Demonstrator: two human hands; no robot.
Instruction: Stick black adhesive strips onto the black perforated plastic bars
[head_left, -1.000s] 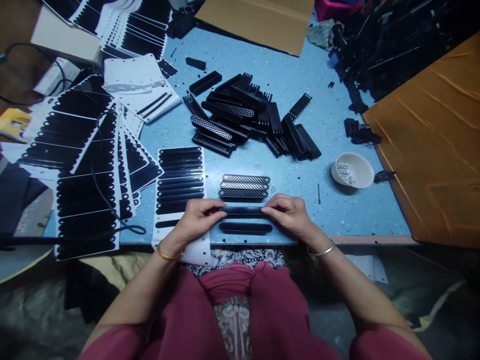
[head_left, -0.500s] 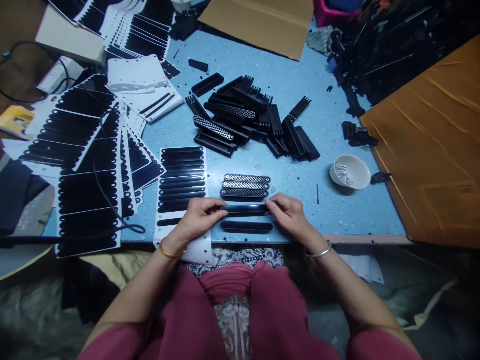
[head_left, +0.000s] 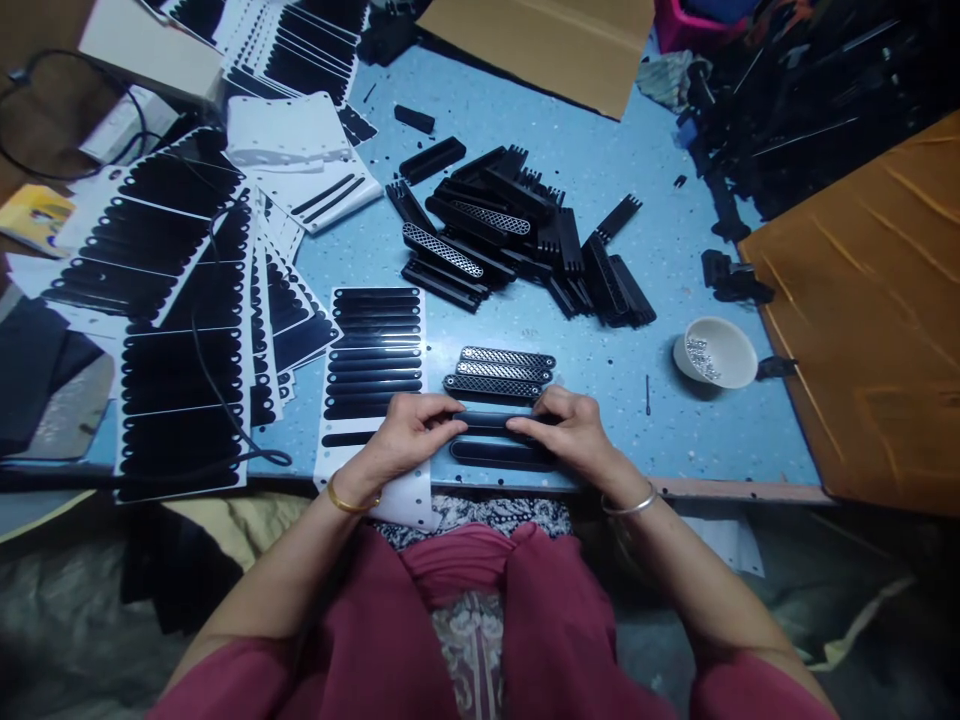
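Observation:
Both hands are on a long black strip-shaped piece [head_left: 487,420] with rounded ends, near the table's front edge. My left hand [head_left: 416,432] is closed, thumb and finger pinching its left end. On its right part lies my right hand [head_left: 574,432], the thumb pressed along the top and the fingers curled behind. A second black piece [head_left: 499,455] lies just in front, nearer my body. Behind the held piece, three pieces with a silver lattice pattern [head_left: 501,372] lie side by side. Left of my left hand is a white sheet of black stickers [head_left: 375,350].
A heap of black plastic pieces [head_left: 510,220] lies mid-table. To the right stand a white bowl [head_left: 731,362] of small metal parts and an orange-brown panel [head_left: 870,330]. More sticker sheets [head_left: 184,390] and a cable [head_left: 217,390] cover the left. Cardboard [head_left: 555,45] lies at the back.
My right hand has slid left along the black piece, its thumb now nearer the middle. My left hand keeps its pinch at the left end. The view has shifted slightly.

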